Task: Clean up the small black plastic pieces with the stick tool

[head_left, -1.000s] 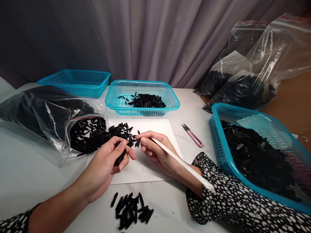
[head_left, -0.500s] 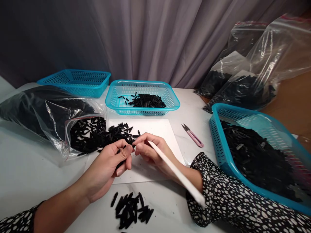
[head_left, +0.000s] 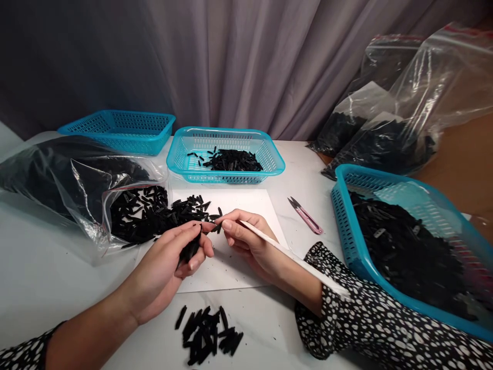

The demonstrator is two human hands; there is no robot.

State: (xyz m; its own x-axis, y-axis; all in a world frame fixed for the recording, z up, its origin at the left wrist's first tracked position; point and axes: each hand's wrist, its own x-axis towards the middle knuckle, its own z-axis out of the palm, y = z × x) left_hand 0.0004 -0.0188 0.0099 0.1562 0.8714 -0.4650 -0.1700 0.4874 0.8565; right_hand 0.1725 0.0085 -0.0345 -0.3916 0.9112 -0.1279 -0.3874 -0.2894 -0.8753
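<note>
My left hand is curled around several small black elongated pieces, and its fingertips come close to those of my right hand. Pinched at the tips of my right thumb and forefinger is one small black piece. A long white stick also lies in my right hand, slanting back over the wrist to the sleeve. Both hands hover above a white sheet. Behind them a pile of similar black pieces spreads out from an open clear bag. Nearer me lies another heap of black pieces.
A blue basket with black pieces stands at the back, and another blue basket beside it on the left. Pink thread snips lie right of the sheet. At the right are a full blue basket and clear bags.
My hands have moved slightly apart, and the black piece now shows in my right fingertips. The white stick has swung up and to the right. My left fingers have opened a little.
</note>
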